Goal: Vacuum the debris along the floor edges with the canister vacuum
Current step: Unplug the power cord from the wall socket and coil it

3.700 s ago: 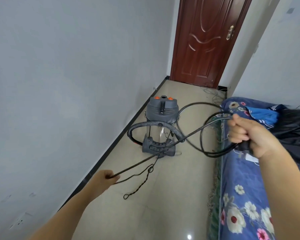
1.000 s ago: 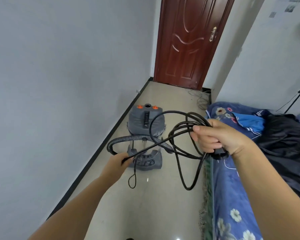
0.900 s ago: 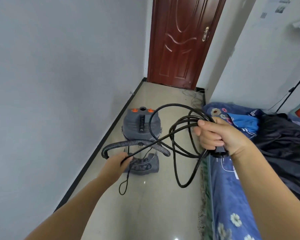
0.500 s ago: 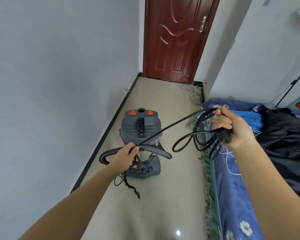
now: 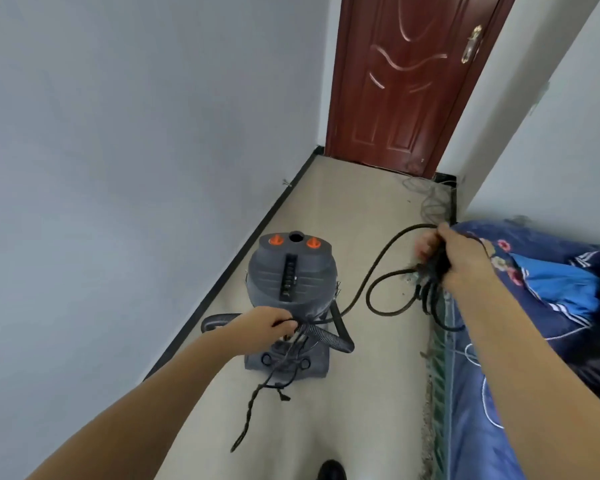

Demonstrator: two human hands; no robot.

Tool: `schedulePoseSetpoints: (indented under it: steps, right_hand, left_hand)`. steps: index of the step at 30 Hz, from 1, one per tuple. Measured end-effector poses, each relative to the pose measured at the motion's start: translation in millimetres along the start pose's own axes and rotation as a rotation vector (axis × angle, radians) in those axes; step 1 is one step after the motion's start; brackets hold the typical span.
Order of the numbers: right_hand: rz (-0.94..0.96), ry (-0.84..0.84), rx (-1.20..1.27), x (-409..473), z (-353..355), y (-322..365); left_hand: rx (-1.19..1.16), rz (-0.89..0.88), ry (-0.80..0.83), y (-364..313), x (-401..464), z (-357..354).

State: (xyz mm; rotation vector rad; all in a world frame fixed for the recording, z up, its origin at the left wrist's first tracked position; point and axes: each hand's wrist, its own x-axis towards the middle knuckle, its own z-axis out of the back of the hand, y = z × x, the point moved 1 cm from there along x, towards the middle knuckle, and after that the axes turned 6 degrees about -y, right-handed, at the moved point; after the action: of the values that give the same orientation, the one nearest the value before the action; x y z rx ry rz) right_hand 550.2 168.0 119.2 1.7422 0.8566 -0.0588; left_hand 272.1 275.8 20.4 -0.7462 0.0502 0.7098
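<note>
Vacuum (image 5: 291, 289) on floor by L wall, not yet in use | R hand (image 5: 454, 258) fist round coiled cord (image 5: 378, 292), keeps it bundled | L hand (image 5: 267, 323) pinches cord over hose (image 5: 326, 336), prob. feeding slack

Vacuum base (image 5: 284, 365) partly hidden behind left hand (image 5: 267, 323) (cord blurred).

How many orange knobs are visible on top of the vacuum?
2. One knob sits left of the dark round opening on the vacuum lid, the other right of it. None seems hidden.
</note>
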Motion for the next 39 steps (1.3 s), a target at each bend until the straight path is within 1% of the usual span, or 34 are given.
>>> schedulePoseSetpoints:
  steps: [1,3,5,8,9,10,12,13,14,15,17,18,20,21,24,26,28,29,31,32,33,35,36,37,39]
  right_hand:
    - [0.043,0.067,-0.139,7.4,-10.1,-3.1]
    - [0.144,0.259,-0.447,14.2,-29.6,-10.1]
    - [0.222,0.468,-0.7,14.1,-46.0,-19.4]
    - [0.288,0.726,-1.025,14.4,-55.8,-37.6]
    - [0.27,0.772,-1.059,17.3,-55.8,-40.6]
    - [0.212,0.792,-1.035,21.4,-54.9,-40.4]
    - [0.052,0.818,-0.921,30.6,-51.7,-36.5]
    - [0.015,0.84,-0.903,34.1,-50.2,-34.4]
    - [0.026,0.866,-0.932,37.3,-49.3,-32.6]
    - [0.083,0.889,-0.992,40.3,-50.0,-31.6]
    - [0.198,0.913,-1.09,45.5,-51.7,-30.9]
    - [0.205,0.919,-1.087,47.4,-52.8,-30.4]
    - [0.14,0.917,-1.012,51.0,-54.2,-28.6]
    - [0.104,0.913,-0.967,51.9,-54.3,-27.2]
    - [0.046,0.913,-0.881,54.8,-54.0,-20.8]
    - [0.03,0.886,-0.898,58.8,-52.2,-14.9]
    - [0.017,0.882,-0.941,63.7,-50.4,-9.1]
    - [0.006,0.897,-0.958,65.1,-50.0,-6.4]
    - [-0.03,0.923,-0.946,68.7,-48.6,-3.1]
    - [-0.063,0.921,-0.901,71.3,-47.6,-2.0]
    - [-0.101,0.903,-0.83,74.7,-46.4,-0.8]
    - [-0.167,0.806,-0.664,86.3,-40.0,3.7]
    - [-0.19,0.737,-0.597,93.5,-35.8,7.6]
    - [-0.198,0.675,-0.568,100.4,-31.3,12.0]
    - [-0.191,0.627,-0.613,110.6,-22.5,17.1]
  left_hand:
    - [0.051,-0.024,0.019,-11.7,9.1,-1.0]
    - [0.083,-0.058,0.014,-34.1,25.5,0.9]
    - [0.041,-0.067,-0.031,-54.1,39.5,6.0]
    - [-0.121,-0.063,-0.102,-76.7,53.8,18.3]
    - [-0.171,-0.063,-0.133,-80.6,56.5,23.4]
    - [-0.226,-0.053,-0.178,-82.1,58.5,28.4]
    - [-0.356,-0.001,-0.295,-77.7,62.8,34.6]
    - [-0.414,0.015,-0.337,-75.9,64.8,34.9]
    - [-0.472,0.022,-0.363,-76.9,66.7,33.1]
    - [-0.537,0.028,-0.383,-78.6,69.8,30.1]
    - [-0.687,0.045,-0.425,-85.1,76.0,26.5]
    - [-0.757,0.044,-0.438,-88.7,78.9,27.4]
    - [-0.849,0.022,-0.416,-94.4,84.4,32.3]
    - [-0.849,0.005,-0.396,-96.2,86.6,35.6]
    - [-0.739,-0.055,-0.318,-99.7,91.5,43.9]
    - [-0.571,-0.092,-0.271,-98.9,95.3,47.0]
    - [-0.41,-0.111,-0.268,-97.1,99.4,47.8]
    - [-0.383,-0.118,-0.274,-95.6,101.6,47.2]
    - [-0.46,-0.093,-0.245,-92.1,104.9,45.0]
    - [-0.49,-0.079,-0.204,-89.5,106.5,44.8]
    - [-0.465,-0.066,-0.162,-86.1,107.5,45.5]
    - [-0.343,-0.046,-0.121,-73.1,108.4,47.2]
    - [-0.345,-0.017,-0.149,-63.4,108.4,47.8]
    - [-0.411,0.036,-0.211,-55.1,107.9,48.7]
    - [-0.626,0.103,-0.345,-46.7,108.5,48.0]
